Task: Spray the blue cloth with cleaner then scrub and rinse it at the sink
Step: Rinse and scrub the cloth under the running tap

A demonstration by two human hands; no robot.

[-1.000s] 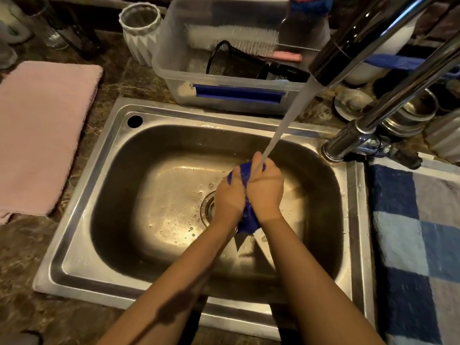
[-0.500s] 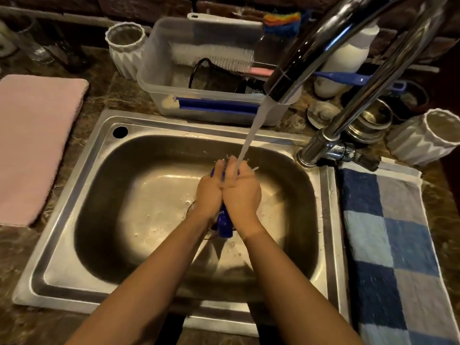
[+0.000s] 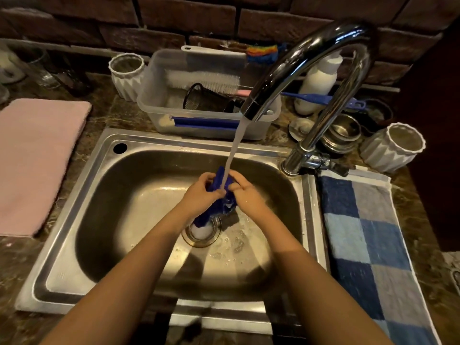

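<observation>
While water runs from the faucet [image 3: 293, 68], left hand [image 3: 200, 192] and right hand [image 3: 245, 192] are both closed on the bunched blue cloth [image 3: 220, 192]. Cloth sits under the stream, above the drain [image 3: 202, 234] in the sink [image 3: 104, 220].

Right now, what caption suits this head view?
Both hands wring the blue cloth under the running faucet above the sink.

- The sink [image 3: 82, 220] was brushed steel, dully shiny and wet.
- Above its right rim, the tap [image 3: 308, 61] was mirror-glossy chrome.
- Behind the sink, the tub [image 3: 159, 108] was cloudy translucent plastic.
- Left of the sink, the pink towel [image 3: 37, 158] looked soft, matt terry.
- Inside the sink, the blue cloth [image 3: 219, 180] looked soaked and nubbly.
- Around the sink, the counter [image 3: 109, 113] was polished mottled stone.
</observation>
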